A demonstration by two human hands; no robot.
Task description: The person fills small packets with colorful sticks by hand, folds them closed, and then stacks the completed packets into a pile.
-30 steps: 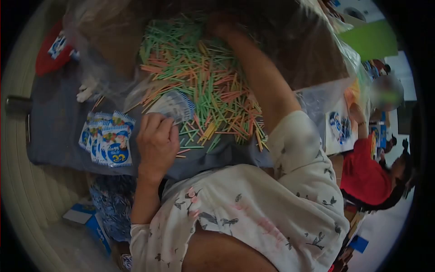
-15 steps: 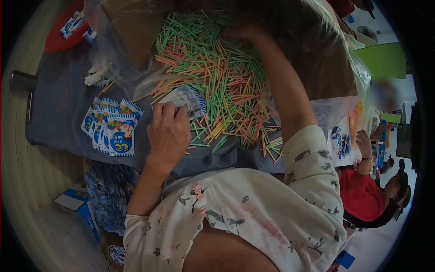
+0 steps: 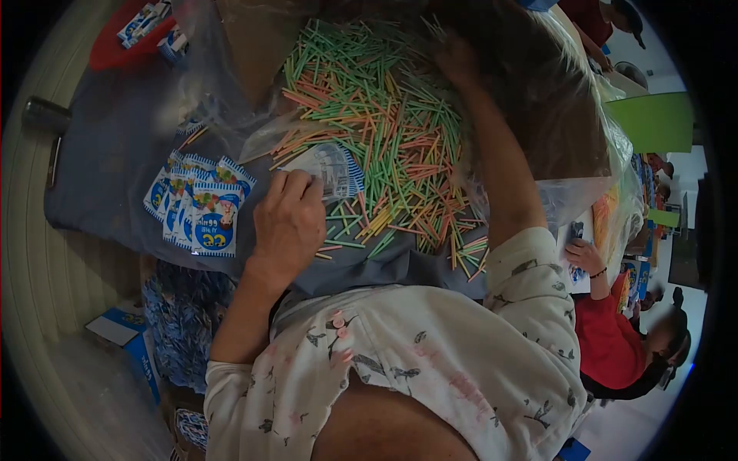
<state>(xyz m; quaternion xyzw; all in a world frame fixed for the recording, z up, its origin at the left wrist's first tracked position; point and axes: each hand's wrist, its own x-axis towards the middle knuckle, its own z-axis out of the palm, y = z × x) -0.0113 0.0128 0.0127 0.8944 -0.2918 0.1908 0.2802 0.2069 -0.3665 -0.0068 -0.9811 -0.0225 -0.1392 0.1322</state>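
My left hand (image 3: 290, 223) has its fingers curled over the near end of a clear packet (image 3: 332, 170) with a blue-striped edge, beside a big pile of thin green, pink and yellow sticks (image 3: 384, 131). My right hand (image 3: 457, 61) reaches to the far right part of the pile; its fingers are dim, and some green sticks show next to them. Left of my left hand lies an overlapping stack of blue and white printed packets (image 3: 206, 211) on the grey cloth (image 3: 115, 154).
Clear plastic sheeting (image 3: 223, 84) lines the cardboard around the pile. A red container (image 3: 127, 48) with packets stands at the far left. On the right, a person in red (image 3: 611, 338) has a hand near other packets. A bag of blue wrappers (image 3: 181, 323) hangs below the table's left part.
My right hand has shifted slightly right, with sticks now visible by its fingers. The view has moved a little. The co-worker's hand on the right is lower.
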